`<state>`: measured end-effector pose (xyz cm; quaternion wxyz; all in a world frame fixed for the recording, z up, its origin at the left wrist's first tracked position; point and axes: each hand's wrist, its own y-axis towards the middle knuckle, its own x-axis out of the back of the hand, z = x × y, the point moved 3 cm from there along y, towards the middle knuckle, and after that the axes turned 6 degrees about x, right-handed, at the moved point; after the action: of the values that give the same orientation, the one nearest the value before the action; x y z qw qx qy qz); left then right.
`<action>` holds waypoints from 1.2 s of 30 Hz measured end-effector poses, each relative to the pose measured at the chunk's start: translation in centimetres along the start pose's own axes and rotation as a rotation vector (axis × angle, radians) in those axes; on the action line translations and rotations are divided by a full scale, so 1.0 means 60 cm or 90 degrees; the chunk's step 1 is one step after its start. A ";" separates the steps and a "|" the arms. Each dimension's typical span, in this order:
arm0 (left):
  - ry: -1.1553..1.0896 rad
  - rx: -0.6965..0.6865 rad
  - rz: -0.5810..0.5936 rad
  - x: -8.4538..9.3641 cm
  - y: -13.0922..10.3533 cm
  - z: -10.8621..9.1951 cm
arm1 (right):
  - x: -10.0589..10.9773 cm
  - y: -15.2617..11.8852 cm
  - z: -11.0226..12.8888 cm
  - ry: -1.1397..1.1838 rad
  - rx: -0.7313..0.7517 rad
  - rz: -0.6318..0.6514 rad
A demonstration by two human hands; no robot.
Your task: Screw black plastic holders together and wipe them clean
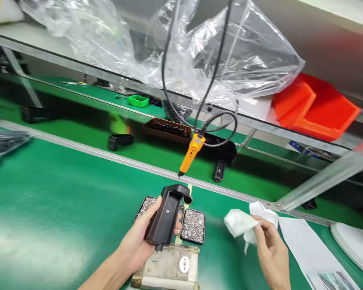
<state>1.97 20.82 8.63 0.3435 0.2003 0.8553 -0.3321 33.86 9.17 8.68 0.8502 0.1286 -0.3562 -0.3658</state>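
Observation:
My left hand (139, 241) is wrapped round a black plastic housing (166, 213), long and angular, with a hooked top end and a small screw on its face. It is tilted above a worn block (166, 264) that bears a white round disc (184, 264). A crumpled white cloth (240, 223) is pinched between the thumb and fingers of my right hand (272, 249), to the right of the housing. Behind the housing sit black trays of small metal parts (193, 226), partly hidden by it. An orange electric screwdriver (192, 153) hangs tip down above them.
An overhead shelf carries clear plastic bags (230, 52) and red bins (317, 106). Along the back lie a brown tray (169, 129), a green tray (138, 100) and black parts (120, 141). A paper sheet (308, 241) lies at right beside a slanted metal post (323, 177).

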 end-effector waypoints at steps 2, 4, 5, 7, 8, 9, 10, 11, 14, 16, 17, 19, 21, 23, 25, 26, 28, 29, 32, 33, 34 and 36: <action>-0.017 -0.008 0.013 -0.001 0.000 -0.001 | -0.029 -0.001 0.065 0.168 -0.095 0.104; -0.027 -0.001 0.010 0.000 0.000 0.001 | -0.070 -0.006 0.139 0.301 -0.132 0.192; -0.035 0.006 0.001 0.001 0.000 0.003 | -0.091 -0.008 0.173 0.347 -0.131 0.220; -0.061 0.015 -0.021 0.003 0.001 0.008 | -0.132 -0.013 0.230 0.387 -0.072 0.231; -0.081 0.010 -0.030 0.004 0.003 0.009 | -0.150 -0.016 0.250 0.376 -0.013 0.218; -0.104 -0.001 -0.035 0.006 0.005 0.010 | -0.165 -0.021 0.267 0.343 0.079 0.194; -0.128 -0.011 -0.033 0.009 0.007 0.012 | -0.178 -0.030 0.281 0.293 0.194 0.165; -0.149 -0.014 -0.022 0.010 0.009 0.013 | -0.188 -0.042 0.290 0.231 0.309 0.135; -0.187 0.010 -0.001 0.018 0.012 0.018 | -0.211 -0.082 0.298 0.061 0.534 0.074; -0.185 0.025 -0.018 0.023 0.011 0.022 | -0.217 -0.096 0.294 0.000 0.554 0.072; -0.180 0.021 -0.034 0.025 0.010 0.023 | -0.217 -0.098 0.293 -0.018 0.552 0.074; -0.166 0.001 -0.051 0.028 0.009 0.024 | -0.216 -0.096 0.294 -0.059 0.543 0.077; -0.152 -0.017 -0.044 0.030 0.009 0.025 | -0.213 -0.089 0.297 -0.086 0.526 0.076; -0.146 -0.023 -0.033 0.031 0.010 0.025 | -0.211 -0.087 0.301 -0.070 0.528 0.086; -0.152 -0.019 -0.027 0.032 0.012 0.026 | -0.209 -0.089 0.305 -0.027 0.542 0.085; -0.155 -0.016 -0.024 0.033 0.012 0.027 | -0.208 -0.091 0.307 -0.015 0.552 0.076; -0.153 -0.010 -0.017 0.033 0.013 0.028 | -0.207 -0.092 0.308 -0.029 0.551 0.046; -0.146 -0.010 -0.017 0.034 0.013 0.029 | -0.207 -0.092 0.307 -0.047 0.549 0.035; -0.125 -0.040 -0.028 0.037 0.013 0.032 | -0.208 -0.091 0.304 -0.076 0.548 0.043; -0.120 -0.056 -0.030 0.039 0.012 0.032 | -0.207 -0.091 0.303 -0.072 0.558 0.048; -0.116 -0.071 -0.028 0.040 0.012 0.033 | -0.207 -0.092 0.303 -0.067 0.572 0.050; -0.111 -0.084 -0.011 0.042 0.011 0.035 | -0.205 -0.094 0.302 -0.069 0.591 0.048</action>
<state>1.59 20.11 5.40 0.4261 0.1402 0.8438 -0.2944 12.27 14.77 12.59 0.6959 0.4627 -0.5304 -0.1426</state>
